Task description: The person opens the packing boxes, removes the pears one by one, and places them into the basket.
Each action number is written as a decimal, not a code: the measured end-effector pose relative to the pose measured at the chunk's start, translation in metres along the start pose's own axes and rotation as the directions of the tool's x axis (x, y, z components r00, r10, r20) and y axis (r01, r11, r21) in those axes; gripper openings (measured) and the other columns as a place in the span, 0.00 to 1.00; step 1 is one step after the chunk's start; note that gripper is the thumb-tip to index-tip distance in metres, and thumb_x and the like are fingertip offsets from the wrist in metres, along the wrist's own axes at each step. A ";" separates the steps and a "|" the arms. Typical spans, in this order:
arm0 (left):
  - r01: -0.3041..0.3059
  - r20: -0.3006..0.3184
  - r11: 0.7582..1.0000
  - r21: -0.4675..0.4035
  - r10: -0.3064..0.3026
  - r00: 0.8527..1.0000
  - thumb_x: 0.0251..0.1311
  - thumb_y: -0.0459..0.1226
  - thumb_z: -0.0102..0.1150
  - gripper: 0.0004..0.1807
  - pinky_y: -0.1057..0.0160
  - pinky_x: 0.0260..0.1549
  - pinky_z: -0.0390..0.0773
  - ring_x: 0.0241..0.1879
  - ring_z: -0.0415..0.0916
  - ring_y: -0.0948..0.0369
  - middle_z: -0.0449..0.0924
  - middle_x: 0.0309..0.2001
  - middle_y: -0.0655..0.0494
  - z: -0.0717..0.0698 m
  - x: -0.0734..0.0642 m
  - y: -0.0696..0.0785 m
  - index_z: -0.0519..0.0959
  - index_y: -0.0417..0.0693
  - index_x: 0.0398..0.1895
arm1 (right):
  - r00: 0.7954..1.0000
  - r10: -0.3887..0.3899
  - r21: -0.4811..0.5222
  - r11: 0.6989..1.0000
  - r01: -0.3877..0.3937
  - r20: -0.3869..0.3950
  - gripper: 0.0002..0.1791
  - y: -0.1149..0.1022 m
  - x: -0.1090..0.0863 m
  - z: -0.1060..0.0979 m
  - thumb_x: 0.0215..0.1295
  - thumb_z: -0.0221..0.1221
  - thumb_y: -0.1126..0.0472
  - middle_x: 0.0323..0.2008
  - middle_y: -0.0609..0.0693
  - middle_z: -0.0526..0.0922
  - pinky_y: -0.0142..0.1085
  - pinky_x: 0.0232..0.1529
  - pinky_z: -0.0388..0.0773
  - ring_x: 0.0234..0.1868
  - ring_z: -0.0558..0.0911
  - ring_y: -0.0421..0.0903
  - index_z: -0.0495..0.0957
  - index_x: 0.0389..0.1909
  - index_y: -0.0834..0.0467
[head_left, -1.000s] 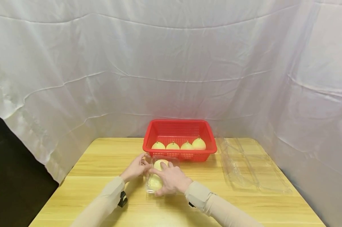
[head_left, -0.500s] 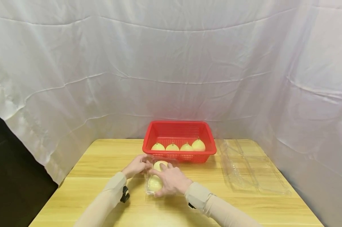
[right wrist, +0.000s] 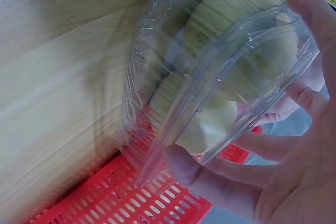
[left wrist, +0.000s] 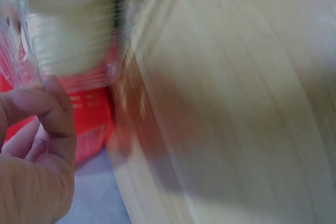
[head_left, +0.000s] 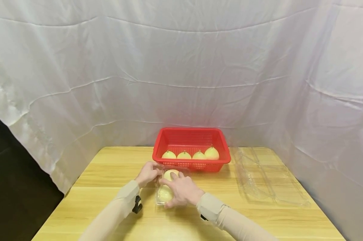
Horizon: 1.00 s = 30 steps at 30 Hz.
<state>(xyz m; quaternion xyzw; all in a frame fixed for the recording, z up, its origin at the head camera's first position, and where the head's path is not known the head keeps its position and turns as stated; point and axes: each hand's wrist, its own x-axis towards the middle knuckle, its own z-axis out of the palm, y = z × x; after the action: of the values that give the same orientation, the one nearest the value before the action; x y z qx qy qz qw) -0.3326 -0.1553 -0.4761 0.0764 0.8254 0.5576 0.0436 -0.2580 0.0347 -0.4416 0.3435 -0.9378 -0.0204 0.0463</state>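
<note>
A clear plastic clamshell box sits on the table, with pale yellow pears inside, one near pear and another behind it. My left hand is at the box's far left corner; in the left wrist view its thumb and forefinger pinch the thin plastic rim. Across the top of the box lies my right hand. Its fingers are spread and touch the lid and edges, with the thumb apart from the others. The palm side hides part of the box in the head view.
Just behind the box stands a red plastic basket holding several pears. More clear plastic boxes lie on the right of the wooden table. A pale curtain encloses the back and sides.
My left hand has shifted slightly right along the box's left edge, its fingers drawing in on the rim. My right hand stays over the box, and the box has hardly moved.
</note>
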 end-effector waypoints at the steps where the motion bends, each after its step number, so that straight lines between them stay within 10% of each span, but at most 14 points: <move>1: 0.006 -0.013 1.000 0.006 -0.006 1.000 0.57 0.25 0.55 0.16 0.63 0.12 0.66 0.10 0.63 0.61 0.73 0.13 0.54 0.001 0.000 0.001 0.81 0.32 0.49 | 1.000 0.000 -0.001 1.000 0.000 -0.004 0.49 0.000 0.000 0.000 0.42 0.66 0.26 0.59 0.53 0.73 0.45 0.36 0.79 0.54 0.76 0.56 0.61 0.68 0.30; 21: 0.085 -0.181 0.996 0.031 -0.078 0.980 0.61 0.32 0.63 0.09 0.67 0.12 0.68 0.10 0.66 0.65 0.72 0.13 0.56 0.013 0.002 0.007 0.85 0.35 0.41 | 1.000 -0.016 0.002 1.000 0.016 -0.023 0.47 0.001 -0.002 0.002 0.43 0.67 0.29 0.61 0.54 0.72 0.45 0.36 0.81 0.56 0.76 0.57 0.62 0.68 0.30; 30: -0.045 0.011 0.996 0.081 0.044 0.999 0.60 0.26 0.55 0.14 0.66 0.16 0.72 0.16 0.69 0.63 0.75 0.20 0.54 0.000 -0.007 -0.002 0.80 0.35 0.49 | 0.999 -0.012 0.016 1.000 0.013 -0.050 0.48 0.000 -0.006 0.001 0.44 0.66 0.28 0.61 0.54 0.71 0.46 0.37 0.81 0.57 0.75 0.56 0.61 0.69 0.31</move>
<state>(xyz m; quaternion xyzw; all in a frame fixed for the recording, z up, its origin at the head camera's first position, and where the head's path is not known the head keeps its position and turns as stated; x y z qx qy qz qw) -0.3258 -0.1572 -0.4786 0.0992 0.8454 0.5239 0.0317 -0.2538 0.0388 -0.4433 0.3502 -0.9343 -0.0044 0.0665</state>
